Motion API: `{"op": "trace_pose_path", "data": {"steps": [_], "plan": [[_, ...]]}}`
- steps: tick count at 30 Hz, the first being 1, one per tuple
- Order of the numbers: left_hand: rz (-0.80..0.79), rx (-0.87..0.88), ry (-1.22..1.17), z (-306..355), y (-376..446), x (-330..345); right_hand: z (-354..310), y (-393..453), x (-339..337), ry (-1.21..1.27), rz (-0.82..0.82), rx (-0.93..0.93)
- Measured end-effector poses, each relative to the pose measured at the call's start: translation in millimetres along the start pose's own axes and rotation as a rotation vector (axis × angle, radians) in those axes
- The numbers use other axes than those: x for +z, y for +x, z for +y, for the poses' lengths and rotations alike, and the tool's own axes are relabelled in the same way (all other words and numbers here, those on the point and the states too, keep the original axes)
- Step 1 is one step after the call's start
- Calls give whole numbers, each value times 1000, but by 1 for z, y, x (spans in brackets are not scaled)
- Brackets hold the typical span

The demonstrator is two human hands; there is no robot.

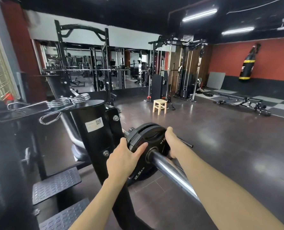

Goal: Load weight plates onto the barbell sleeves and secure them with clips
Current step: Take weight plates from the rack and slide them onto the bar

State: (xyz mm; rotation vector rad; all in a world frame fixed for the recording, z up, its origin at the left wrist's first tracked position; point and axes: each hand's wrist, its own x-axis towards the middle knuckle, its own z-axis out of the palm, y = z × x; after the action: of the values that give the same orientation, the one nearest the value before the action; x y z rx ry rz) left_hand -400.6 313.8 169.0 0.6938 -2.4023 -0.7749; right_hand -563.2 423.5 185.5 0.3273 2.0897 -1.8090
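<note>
Left hand [124, 156] grips the plate's [147, 140] left edge, right hand [170, 141] its right edge; the plate sits on the barbell sleeve [169, 168]. Clips [66, 101] lie atop the rack [94, 127].

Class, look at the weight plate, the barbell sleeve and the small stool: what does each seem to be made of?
Weight plate: matte black, probably rubber or plastic coated; dull surface, moulded 2.5 kg lettering.
Barbell sleeve: bare polished metal, likely chromed steel; bright streaked reflections.
Stool: pale unpainted wood, judging by its light tan colour and square legs.
</note>
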Motion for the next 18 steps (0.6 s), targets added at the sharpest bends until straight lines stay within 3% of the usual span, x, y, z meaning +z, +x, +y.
{"op": "trace_pose_path", "data": {"steps": [3,5,8,11,14,18], "plan": [[-54,7,-35,-4,-3,-5,-2,-33,-9,-49,20,-10],[-13,35,-111,-10,-13,-11,1,-57,-15,-153,125,-112],[91,18,-212,-25,-48,-29,15,-98,-16,-364,298,-403],[103,-101,-297,-52,-89,-56,33,-146,6,-398,327,-726],[190,-243,-376,-100,-124,-87,57,-190,48,-428,132,-896],[457,-471,-496,-186,-158,-148,88,-255,123,-577,-404,-833]]}}
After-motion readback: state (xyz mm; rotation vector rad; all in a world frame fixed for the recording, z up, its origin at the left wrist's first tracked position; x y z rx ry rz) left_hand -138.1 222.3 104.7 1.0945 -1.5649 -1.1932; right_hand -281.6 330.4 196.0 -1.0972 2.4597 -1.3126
